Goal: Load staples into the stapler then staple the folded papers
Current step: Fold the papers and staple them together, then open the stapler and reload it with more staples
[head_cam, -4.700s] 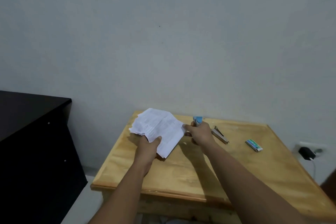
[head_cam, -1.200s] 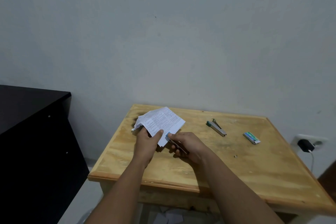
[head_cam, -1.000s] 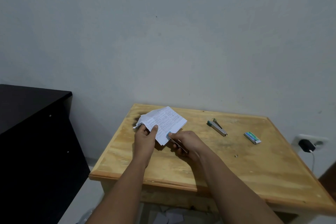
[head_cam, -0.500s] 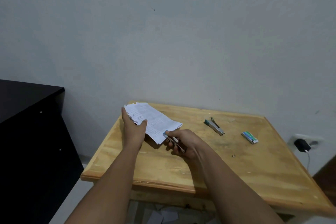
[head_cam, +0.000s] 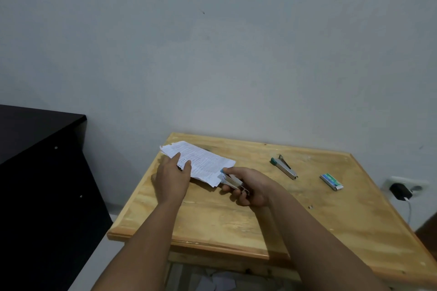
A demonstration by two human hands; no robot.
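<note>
white printed papers (head_cam: 201,163), teal-tipped silver stapler (head_cam: 283,167), green staple box (head_cam: 331,181)

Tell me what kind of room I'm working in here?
Probably a plain home room or small office, not a workshop: a bare wooden table against a blank painted wall, a dark cabinet on the left, and a wall socket with a charger plugged in.

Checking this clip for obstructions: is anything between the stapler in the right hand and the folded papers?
Nothing visible. The right hand holds the stapler with its nose already at the near corner of the folded papers, which the left hand grips.
</note>
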